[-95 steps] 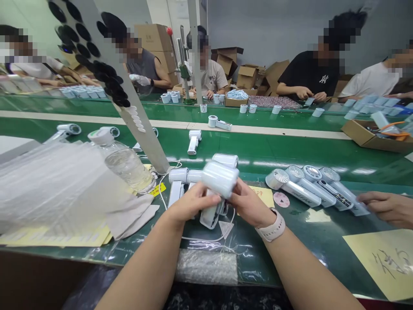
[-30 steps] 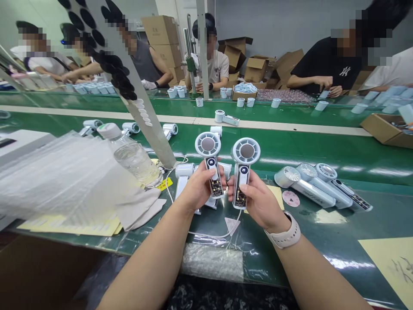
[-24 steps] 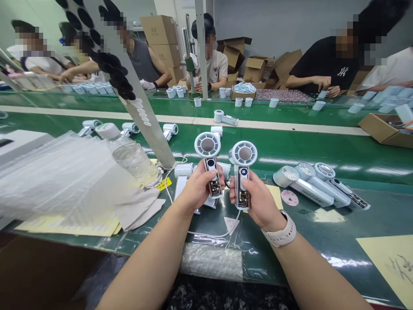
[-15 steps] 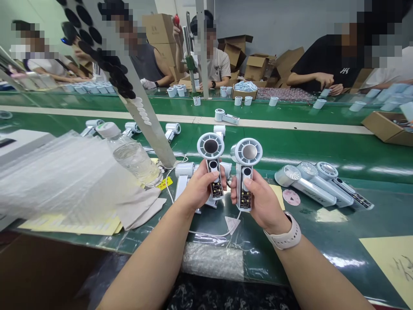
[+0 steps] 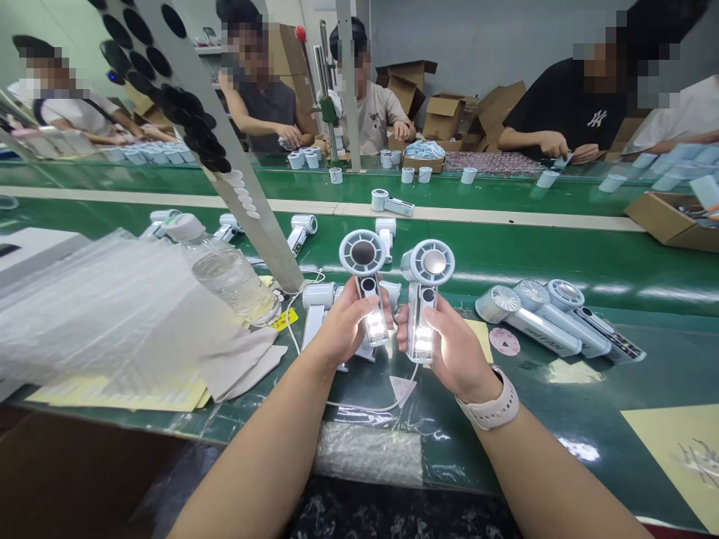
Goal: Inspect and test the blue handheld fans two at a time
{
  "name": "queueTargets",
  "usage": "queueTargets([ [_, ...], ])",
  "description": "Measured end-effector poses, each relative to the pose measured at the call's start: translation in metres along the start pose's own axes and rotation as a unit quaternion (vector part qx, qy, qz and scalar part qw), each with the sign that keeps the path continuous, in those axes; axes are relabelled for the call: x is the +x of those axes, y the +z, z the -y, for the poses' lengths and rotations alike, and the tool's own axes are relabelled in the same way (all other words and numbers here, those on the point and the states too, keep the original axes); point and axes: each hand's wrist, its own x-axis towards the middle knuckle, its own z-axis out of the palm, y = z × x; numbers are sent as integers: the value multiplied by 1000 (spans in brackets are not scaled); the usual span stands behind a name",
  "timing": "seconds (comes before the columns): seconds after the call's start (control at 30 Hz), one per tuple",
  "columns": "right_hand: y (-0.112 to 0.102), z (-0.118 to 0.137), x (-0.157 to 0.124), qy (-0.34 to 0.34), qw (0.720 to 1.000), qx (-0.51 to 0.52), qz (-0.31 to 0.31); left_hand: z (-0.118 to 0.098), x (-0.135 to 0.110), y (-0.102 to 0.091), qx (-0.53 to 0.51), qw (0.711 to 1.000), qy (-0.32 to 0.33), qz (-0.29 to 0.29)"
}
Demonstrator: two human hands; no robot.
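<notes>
Two pale blue handheld fans are held upright side by side above the green workbench. My left hand (image 5: 351, 318) is closed round the handle of the left fan (image 5: 362, 254), thumb pressed on its front. Round the handle of the right fan (image 5: 431, 262) my right hand (image 5: 449, 329) is closed, its thumb also on the front. Both handles lack a front cover low down, and bright white lights shine there on the bare boards. Behind my hands more fans (image 5: 317, 296) lie on the bench, partly hidden by my left hand.
Three fans (image 5: 542, 318) lie to the right. At left are a water bottle (image 5: 230, 277), plastic bags (image 5: 112, 314) and a slanted metal post (image 5: 241, 180). A white cable (image 5: 365, 409) crosses the bench. Beyond the green belt (image 5: 505, 258), several co-workers sit among small cups and cardboard boxes.
The boards in both fan handles, dark before, now shine bright white. My hands keep their grips almost in place. Across the belt, a co-worker's raised hand has come down from the red-knobbed lever.
</notes>
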Motion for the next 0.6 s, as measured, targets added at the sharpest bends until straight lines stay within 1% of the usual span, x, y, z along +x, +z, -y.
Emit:
queueTargets([
  [0.17, -4, -2, 2, -29, 998, -47, -16, 4, 2, -1, 23, 1000, 16, -4],
  [0.23, -7, -1, 5, -68, 994, -72, -35, 6, 3, -3, 43, 999, 28, -8],
  [0.27, -10, 0, 7, -102, 990, -88, -51, 7, 3, -4, 62, 997, 39, -4],
  [0.33, -15, 4, 12, -186, 968, -138, -98, 4, 1, -5, 109, 992, 62, 24],
  [0.37, -18, 7, 13, -223, 952, -167, -124, 2, 0, -5, 133, 987, 69, 51],
  [0.43, -23, 11, 16, -274, 921, -216, -175, -5, -4, -5, 169, 976, 70, 115],
  [0.5, -30, 13, 19, -301, 894, -257, -212, -10, -8, -4, 193, 965, 49, 174],
  [0.53, -33, 13, 20, -308, 882, -276, -227, -10, -9, -4, 210, 957, 26, 196],
  [0.6, -40, 10, 24, -292, 865, -315, -259, -5, -10, -4, 268, 940, -21, 209],
])
